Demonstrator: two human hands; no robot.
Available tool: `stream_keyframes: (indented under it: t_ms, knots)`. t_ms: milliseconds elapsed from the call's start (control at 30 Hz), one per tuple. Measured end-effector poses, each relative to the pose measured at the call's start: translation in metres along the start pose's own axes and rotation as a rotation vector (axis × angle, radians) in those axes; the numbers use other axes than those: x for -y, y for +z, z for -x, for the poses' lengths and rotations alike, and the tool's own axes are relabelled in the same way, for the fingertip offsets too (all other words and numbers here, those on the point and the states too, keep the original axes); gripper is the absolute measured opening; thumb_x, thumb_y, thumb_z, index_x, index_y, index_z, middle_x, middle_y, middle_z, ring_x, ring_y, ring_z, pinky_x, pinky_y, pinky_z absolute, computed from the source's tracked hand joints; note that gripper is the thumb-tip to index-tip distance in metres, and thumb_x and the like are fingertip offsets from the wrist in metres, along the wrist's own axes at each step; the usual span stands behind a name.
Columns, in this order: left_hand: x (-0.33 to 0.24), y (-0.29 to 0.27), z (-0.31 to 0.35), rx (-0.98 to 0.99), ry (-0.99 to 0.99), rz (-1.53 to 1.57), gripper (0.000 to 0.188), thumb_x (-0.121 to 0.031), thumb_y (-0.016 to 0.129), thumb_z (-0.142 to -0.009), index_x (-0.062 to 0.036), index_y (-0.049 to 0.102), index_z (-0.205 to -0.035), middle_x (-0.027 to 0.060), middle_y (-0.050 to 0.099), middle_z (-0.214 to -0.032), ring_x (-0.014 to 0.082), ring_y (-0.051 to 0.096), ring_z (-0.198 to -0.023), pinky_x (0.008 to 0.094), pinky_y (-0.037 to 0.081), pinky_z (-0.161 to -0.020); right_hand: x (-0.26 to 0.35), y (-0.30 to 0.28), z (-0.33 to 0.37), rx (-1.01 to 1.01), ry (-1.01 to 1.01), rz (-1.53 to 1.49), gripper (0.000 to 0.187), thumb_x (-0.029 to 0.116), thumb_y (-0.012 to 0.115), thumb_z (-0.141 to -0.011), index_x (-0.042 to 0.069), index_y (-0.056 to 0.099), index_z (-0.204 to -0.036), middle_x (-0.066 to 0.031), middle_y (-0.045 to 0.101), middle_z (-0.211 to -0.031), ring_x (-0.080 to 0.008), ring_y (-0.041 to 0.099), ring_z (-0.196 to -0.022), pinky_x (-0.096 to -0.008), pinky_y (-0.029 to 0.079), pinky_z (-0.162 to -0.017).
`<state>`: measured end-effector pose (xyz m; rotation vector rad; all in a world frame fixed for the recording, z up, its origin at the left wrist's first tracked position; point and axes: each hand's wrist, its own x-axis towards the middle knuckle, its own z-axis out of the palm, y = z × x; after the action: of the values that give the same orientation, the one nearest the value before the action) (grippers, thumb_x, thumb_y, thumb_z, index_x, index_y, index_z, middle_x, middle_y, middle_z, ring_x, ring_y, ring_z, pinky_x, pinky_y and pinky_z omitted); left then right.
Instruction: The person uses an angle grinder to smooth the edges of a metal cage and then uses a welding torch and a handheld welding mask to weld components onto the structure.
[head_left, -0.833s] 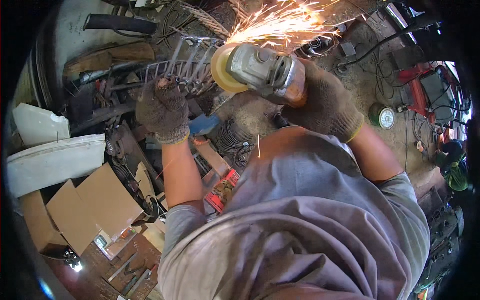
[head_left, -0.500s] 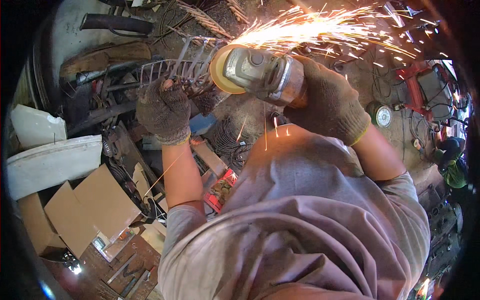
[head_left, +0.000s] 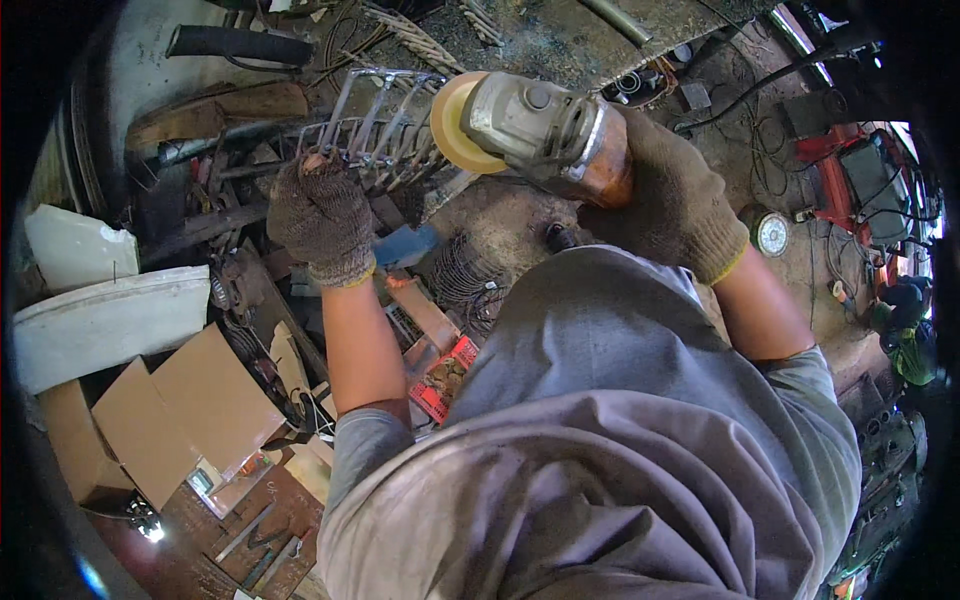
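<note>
My right hand (head_left: 672, 200), in a brown knit glove, is wrapped round the body of an angle grinder (head_left: 540, 122). The grinder's pale yellow disc (head_left: 452, 128) faces left, beside a welded metal rack (head_left: 385, 118) of thin bars and crosspieces. No sparks come off the disc, and whether it touches the rack is hard to see. At the rack's near left end my left hand (head_left: 320, 225), gloved likewise, is closed on the frame; the fingers partly hide the grip.
Scrap metal and a wooden piece (head_left: 215, 115) lie at the far left. Cardboard (head_left: 190, 410) and white panels (head_left: 115, 325) stand at the left. A wire coil (head_left: 465, 275) and a red crate (head_left: 445, 380) sit nearer me. A red machine (head_left: 835, 180) and a person in green (head_left: 910, 350) are at the right.
The bright spray of sparks from the disc has stopped. The grinder and my right hand have shifted slightly right. My left hand stays on the rack.
</note>
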<state>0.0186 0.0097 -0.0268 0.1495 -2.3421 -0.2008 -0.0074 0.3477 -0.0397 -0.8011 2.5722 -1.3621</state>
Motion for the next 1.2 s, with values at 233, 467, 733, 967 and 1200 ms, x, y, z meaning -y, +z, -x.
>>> stream_keyframes:
  t_ms: [233, 467, 733, 967, 1200]
  knots:
    - [0.018, 0.002, -0.006, -0.051, 0.105, 0.124, 0.031, -0.026, 0.056, -0.093, -0.0013, 0.066, -0.079, 0.0149, 0.066, -0.069, 0.0304, 0.064, -0.059, 0.0399, 0.048, -0.053, 0.012, -0.001, -0.005, 0.123, 0.144, 0.029, 0.074, 0.021, 0.083, -0.061, 0.006, 0.052, -0.127, -0.0185, 0.063, -0.111, -0.0368, 0.062, -0.102, -0.0421, 0.051, -0.087]
    - [0.023, 0.001, -0.01, -0.018, -0.051, 0.193, 0.032, -0.026, 0.054, -0.094, -0.0003, 0.066, -0.078, 0.0163, 0.065, -0.068, 0.031, 0.064, -0.061, 0.0396, 0.048, -0.054, 0.008, 0.003, 0.001, 0.043, 0.128, -0.017, 0.077, 0.022, 0.084, -0.061, 0.007, 0.05, -0.129, -0.0182, 0.063, -0.112, -0.0368, 0.062, -0.103, -0.0425, 0.051, -0.086]
    - [0.009, 0.004, -0.015, -0.08, 0.057, 0.148, 0.031, -0.026, 0.056, -0.093, -0.0006, 0.067, -0.077, 0.0177, 0.064, -0.068, 0.0327, 0.063, -0.06, 0.0405, 0.047, -0.054, 0.012, 0.004, -0.008, 0.011, 0.072, 0.129, 0.076, 0.028, 0.084, -0.064, 0.006, 0.05, -0.128, -0.0173, 0.063, -0.113, -0.035, 0.063, -0.103, -0.0406, 0.051, -0.088]
    - [-0.001, -0.003, -0.024, -0.04, 0.126, -0.018, 0.033, -0.028, 0.057, -0.093, -0.0012, 0.067, -0.078, 0.0163, 0.064, -0.067, 0.0329, 0.063, -0.058, 0.0408, 0.046, -0.053, 0.018, -0.002, -0.013, -0.026, 0.092, 0.221, 0.073, 0.029, 0.081, -0.067, 0.007, 0.05, -0.129, -0.0167, 0.063, -0.114, -0.034, 0.064, -0.102, -0.04, 0.052, -0.087]
    - [-0.011, -0.001, -0.028, -0.051, 0.091, 0.084, 0.033, -0.029, 0.057, -0.093, -0.0022, 0.068, -0.077, 0.0158, 0.065, -0.067, 0.032, 0.063, -0.058, 0.0412, 0.046, -0.053, 0.013, -0.002, -0.01, -0.122, 0.022, 0.221, 0.063, 0.02, 0.078, -0.066, 0.008, 0.053, -0.123, -0.0152, 0.065, -0.105, -0.0326, 0.065, -0.097, -0.0413, 0.053, -0.08]
